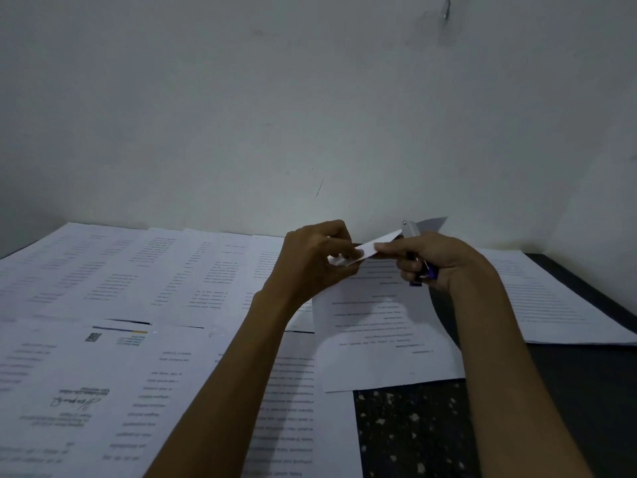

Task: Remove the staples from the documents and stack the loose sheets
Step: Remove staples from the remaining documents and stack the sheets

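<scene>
A printed document [382,326] is lifted at its far corner, its near edge resting on the table. My left hand [315,260] pinches that folded-up corner from the left. My right hand [436,260] holds a blue and silver stapler-like tool [413,250] in its fist and also pinches the paper corner with thumb and fingertip. The staple itself is too small to make out. A stack of loose sheets [551,298] lies flat to the right of my right hand.
Many printed sheets [138,270] cover the left and middle of the dark speckled table [413,432], overlapping in rows. A pale wall [310,115] rises right behind the table. A bare patch of tabletop shows between my forearms.
</scene>
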